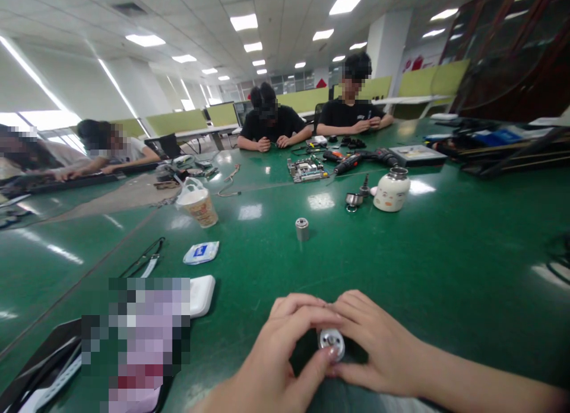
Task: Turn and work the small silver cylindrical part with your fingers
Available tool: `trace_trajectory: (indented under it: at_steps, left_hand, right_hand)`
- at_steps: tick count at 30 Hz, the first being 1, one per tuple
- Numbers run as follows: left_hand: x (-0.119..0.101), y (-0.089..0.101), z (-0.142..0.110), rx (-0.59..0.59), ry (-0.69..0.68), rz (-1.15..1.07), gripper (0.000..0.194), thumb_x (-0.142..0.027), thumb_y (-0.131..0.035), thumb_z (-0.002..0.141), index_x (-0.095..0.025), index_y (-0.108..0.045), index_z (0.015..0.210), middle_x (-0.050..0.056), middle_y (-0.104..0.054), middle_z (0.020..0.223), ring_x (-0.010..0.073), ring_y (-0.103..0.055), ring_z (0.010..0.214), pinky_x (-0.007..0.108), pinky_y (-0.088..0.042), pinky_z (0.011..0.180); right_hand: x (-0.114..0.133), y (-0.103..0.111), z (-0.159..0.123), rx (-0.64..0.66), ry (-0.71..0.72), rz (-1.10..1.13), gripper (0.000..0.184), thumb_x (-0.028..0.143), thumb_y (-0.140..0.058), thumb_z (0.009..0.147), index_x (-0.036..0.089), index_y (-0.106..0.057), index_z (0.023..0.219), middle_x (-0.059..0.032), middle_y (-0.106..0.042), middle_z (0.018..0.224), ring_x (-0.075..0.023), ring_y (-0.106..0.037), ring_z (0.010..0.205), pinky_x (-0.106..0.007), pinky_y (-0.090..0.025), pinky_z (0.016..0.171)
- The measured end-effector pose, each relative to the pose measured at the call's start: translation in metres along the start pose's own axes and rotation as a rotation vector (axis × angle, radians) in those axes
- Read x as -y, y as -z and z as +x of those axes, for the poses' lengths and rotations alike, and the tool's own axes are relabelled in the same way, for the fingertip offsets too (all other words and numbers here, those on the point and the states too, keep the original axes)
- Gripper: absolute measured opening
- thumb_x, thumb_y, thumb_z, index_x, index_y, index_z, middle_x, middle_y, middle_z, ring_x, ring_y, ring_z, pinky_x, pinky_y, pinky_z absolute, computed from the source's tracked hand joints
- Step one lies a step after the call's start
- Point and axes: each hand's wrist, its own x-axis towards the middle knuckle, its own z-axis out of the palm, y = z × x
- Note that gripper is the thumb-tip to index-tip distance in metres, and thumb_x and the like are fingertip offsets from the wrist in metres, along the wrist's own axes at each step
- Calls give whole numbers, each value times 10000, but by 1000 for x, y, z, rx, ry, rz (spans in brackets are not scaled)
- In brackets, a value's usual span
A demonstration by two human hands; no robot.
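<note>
Both of my hands meet low in the view, just above the green table. Between their fingertips is a small round whitish part (330,339) with dark holes and a raised centre; its exact kind I cannot make out. My left hand (280,348) pinches it, thumb on its near edge and fingers arched over the top. From the other side, my right hand (378,345) closes its fingers and thumb on the same part. Farther out, a short silver metal cylinder (302,230) stands upright, with a hole in its top.
To the left lie a phone in a lilac case (146,342), a white box-shaped gadget (202,296), a blue-and-white packet (201,253) and a paper cup (199,206). A cream bottle (392,190), a circuit board (308,169) and power drills (351,162) are farther off. Several people sit around the table.
</note>
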Motion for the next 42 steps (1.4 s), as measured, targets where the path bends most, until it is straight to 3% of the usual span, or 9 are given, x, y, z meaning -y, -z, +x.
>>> trace_trajectory:
  at_steps: [5,10,12,18,24,30,33,37,42]
  left_hand:
    - [0,-3,-5,25,18,-55,345,-44,-663,802,-224,-618,1092,44,-656,1011,203,-576,1006,329,-486,883]
    - [6,-4,-7,62,51,-80,367,-36,-633,836,-232,-608,1145,56,-634,1136,207,-538,1127,338,-451,963]
    - [7,-5,-6,25,48,-38,372,-75,-680,823,-233,-603,1150,53,-642,1131,214,-541,1109,340,-452,942]
    - [14,-5,-4,-115,-10,88,382,-130,-769,786,-266,-593,1098,-32,-730,851,185,-594,897,316,-438,825]
    - [11,-4,-5,-82,-11,22,235,-56,-660,843,-223,-618,1003,0,-694,944,152,-623,910,282,-462,831]
    - [8,1,-5,4,-39,22,367,-44,-613,863,-230,-566,1175,17,-694,1095,162,-607,1051,287,-446,929]
    - [11,0,-5,-32,-69,76,476,-72,-661,842,-237,-516,1265,8,-721,1073,169,-609,1058,295,-435,939]
    - [15,-5,-4,-101,-91,130,488,-138,-760,796,-236,-547,1223,-10,-753,1005,172,-632,1004,298,-434,910]
    - [12,-4,-3,-128,-111,83,348,-104,-740,817,-234,-608,1111,-30,-764,925,154,-652,935,279,-460,865]
  right_hand:
    - [0,0,0,-27,36,7,308,385,-607,882,170,-588,1102,-87,-649,1071,-228,-559,949,-399,-410,842]
    - [2,1,1,-35,40,0,310,406,-604,890,163,-592,1082,-80,-648,1012,-220,-555,913,-377,-411,796]
    - [2,1,1,-25,31,6,336,413,-609,889,159,-591,1108,-86,-650,1029,-225,-555,918,-382,-411,802]
    - [1,1,-1,-18,31,4,407,454,-672,848,174,-604,1136,-87,-653,1086,-233,-561,956,-390,-406,847]
    - [0,-1,0,-39,34,1,382,452,-675,845,165,-617,1090,-90,-659,1034,-236,-564,935,-390,-408,836]
    - [0,-2,0,-49,42,8,331,432,-675,848,175,-614,1049,-77,-656,1015,-228,-555,907,-379,-406,803]
    - [0,-1,0,-32,33,13,350,428,-670,850,177,-609,1087,-84,-654,1054,-233,-554,927,-386,-404,815]
    - [0,-1,0,-22,26,23,349,428,-660,859,178,-606,1098,-85,-653,1083,-234,-555,950,-391,-402,838]
    - [-1,-2,-1,-31,26,-2,393,472,-660,851,172,-615,1101,-92,-656,1040,-238,-563,941,-399,-408,843]
